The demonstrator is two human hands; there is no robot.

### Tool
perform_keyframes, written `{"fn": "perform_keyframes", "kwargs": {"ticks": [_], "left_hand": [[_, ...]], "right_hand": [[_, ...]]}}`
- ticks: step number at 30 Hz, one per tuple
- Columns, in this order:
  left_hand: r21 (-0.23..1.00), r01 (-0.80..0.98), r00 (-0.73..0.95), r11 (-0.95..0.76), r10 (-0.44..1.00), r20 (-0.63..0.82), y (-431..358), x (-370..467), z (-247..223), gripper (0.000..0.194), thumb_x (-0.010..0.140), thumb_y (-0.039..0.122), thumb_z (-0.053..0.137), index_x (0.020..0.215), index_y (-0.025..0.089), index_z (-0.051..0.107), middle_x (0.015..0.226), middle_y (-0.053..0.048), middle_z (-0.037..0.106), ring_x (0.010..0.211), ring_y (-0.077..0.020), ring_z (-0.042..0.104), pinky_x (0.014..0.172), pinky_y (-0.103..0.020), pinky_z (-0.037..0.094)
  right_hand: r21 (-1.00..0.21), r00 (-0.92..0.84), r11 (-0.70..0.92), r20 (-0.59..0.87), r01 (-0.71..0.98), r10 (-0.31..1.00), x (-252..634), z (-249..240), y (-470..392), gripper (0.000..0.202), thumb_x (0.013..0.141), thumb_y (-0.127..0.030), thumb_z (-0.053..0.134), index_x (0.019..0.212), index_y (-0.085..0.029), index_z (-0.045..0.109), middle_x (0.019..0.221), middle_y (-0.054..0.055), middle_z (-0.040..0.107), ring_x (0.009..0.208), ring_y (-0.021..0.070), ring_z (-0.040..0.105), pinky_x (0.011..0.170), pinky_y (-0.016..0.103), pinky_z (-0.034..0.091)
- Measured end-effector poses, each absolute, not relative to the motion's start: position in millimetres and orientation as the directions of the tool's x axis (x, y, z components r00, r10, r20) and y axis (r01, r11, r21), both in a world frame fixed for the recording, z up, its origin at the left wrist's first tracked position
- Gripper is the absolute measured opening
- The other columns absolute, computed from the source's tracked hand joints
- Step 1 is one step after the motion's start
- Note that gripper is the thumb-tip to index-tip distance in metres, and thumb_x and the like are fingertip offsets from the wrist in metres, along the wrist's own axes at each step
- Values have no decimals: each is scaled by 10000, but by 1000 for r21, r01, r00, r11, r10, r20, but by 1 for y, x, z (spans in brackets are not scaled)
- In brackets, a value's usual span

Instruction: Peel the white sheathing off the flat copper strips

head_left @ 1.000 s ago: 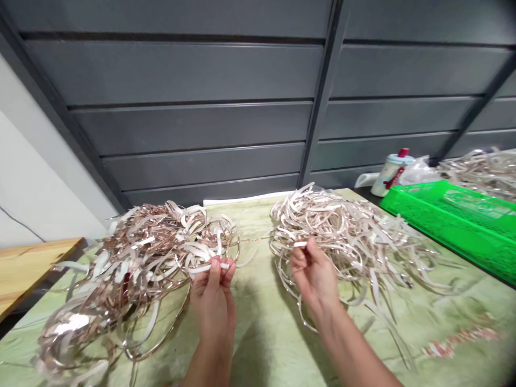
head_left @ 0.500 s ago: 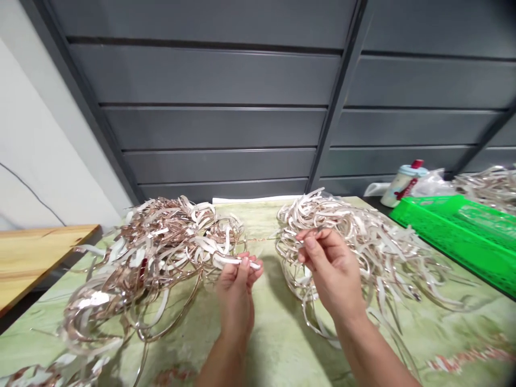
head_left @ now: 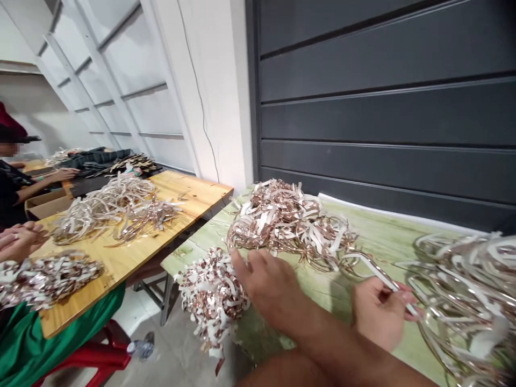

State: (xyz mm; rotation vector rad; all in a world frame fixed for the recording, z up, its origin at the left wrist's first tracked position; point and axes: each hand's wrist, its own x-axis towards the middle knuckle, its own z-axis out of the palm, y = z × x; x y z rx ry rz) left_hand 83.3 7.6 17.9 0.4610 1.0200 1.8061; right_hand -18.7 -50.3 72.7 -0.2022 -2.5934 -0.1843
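My left hand (head_left: 382,312) is closed on a white and rose-gold strip (head_left: 377,270), gripped near its lower end. My right forearm crosses over my left arm. With its fingers slightly apart, my right hand (head_left: 266,285) is above the table's left part, beside a heap of short curled pieces (head_left: 213,295) that hangs over the table edge; I see nothing held in it, though its palm side is hidden. Beyond my hands lies a tangled pile of shiny rose-gold and white strips (head_left: 282,220). A paler pile of long strips (head_left: 475,290) is at the right.
Across a gap on the left stands a wooden table (head_left: 193,188) with more strip piles and a cardboard box (head_left: 46,203). People sit there, one person's hands (head_left: 20,242) near a pile. A red stool (head_left: 100,355) and a clear bottle (head_left: 141,346) are below.
The view has swung left. My right hand has crossed over my left arm to the short curled pieces, and its pinch has loosened. My left hand still holds a strip.
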Motion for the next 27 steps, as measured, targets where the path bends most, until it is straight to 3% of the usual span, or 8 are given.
{"fn": "perform_keyframes", "kwargs": {"ticks": [4, 10, 14, 18, 23, 27], "left_hand": [[772, -624, -298, -117, 950, -96, 18, 95, 11, 412, 658, 586, 767, 765, 193, 713, 715, -89, 642, 619, -198, 677, 656, -342, 530], [748, -645, -283, -153, 958, -48, 25, 87, 4, 409, 636, 583, 786, 765, 203, 706, 725, -66, 640, 590, -173, 652, 650, -332, 550], [728, -671, -229, -142, 973, -21, 22, 81, 14, 544, 522, 613, 828, 766, 147, 689, 665, -34, 643, 556, -150, 643, 598, -303, 546], [739, -652, -261, -169, 965, -10, 12, 76, 27, 441, 604, 468, 840, 808, 107, 690, 713, -61, 705, 627, -177, 679, 604, -291, 554], [724, -679, -214, -124, 976, -34, 12, 69, 29, 377, 624, 405, 844, 824, 128, 684, 727, -53, 720, 658, -181, 696, 626, -286, 558], [724, -686, -183, -75, 981, -71, 8, 67, 33, 366, 615, 356, 862, 841, 129, 686, 741, -66, 728, 666, -187, 698, 633, -281, 547]], "right_hand": [[196, -917, 977, 398, 78, -7, -50, 39, -67, 443, 880, -37, 501, 1322, -40, 469, 819, 105, 619, 717, 232, 555, 494, 332, 433], [171, -949, 985, 311, 11, -43, -35, 22, -66, 591, 825, 3, 499, 1397, 44, 359, 952, 149, 646, 758, 244, 562, 534, 358, 485], [58, -947, 998, 322, 16, -3, -8, 42, -64, 580, 880, -104, 527, 1420, -12, 335, 1019, 164, 651, 850, 260, 603, 641, 360, 532], [-43, -938, 999, 345, -33, -16, 29, 71, -63, 446, 951, -237, 514, 1367, -109, 418, 1096, 149, 657, 878, 214, 647, 685, 285, 540], [-190, -836, 977, 516, 99, 185, 101, 78, -53, 341, 962, -299, 489, 1299, -249, 504, 1051, 69, 697, 822, 190, 671, 660, 255, 557], [-373, -539, 882, 698, 289, 472, 172, 66, -41, 423, 893, -131, 516, 1288, -281, 492, 1011, 83, 671, 868, 233, 653, 696, 326, 562]]}}
